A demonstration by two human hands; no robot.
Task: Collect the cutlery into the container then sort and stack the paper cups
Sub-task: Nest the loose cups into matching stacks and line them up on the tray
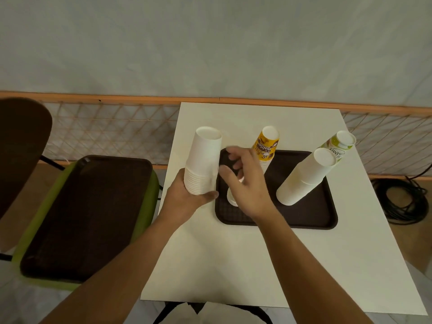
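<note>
The left hand (187, 197) grips the rims of an upside-down stack of plain white paper cups (204, 160) at the left edge of the white rectangular table (233, 265). The right hand (250, 188) hovers over the dark brown plastic tray (304, 213), fingers loosely spread and blurred, apparently holding nothing. Beneath its palm a single small white paper cup (232, 198) lies on the tray. A yellow printed cup stack (265, 146) stands at the tray's far edge and a tall white cup stack (304, 178) on its right. A green-and-white printed cup stack (339, 143) stands farther right. A second dark tray (86, 213) rests on a green chair (149, 188) at left.
</note>
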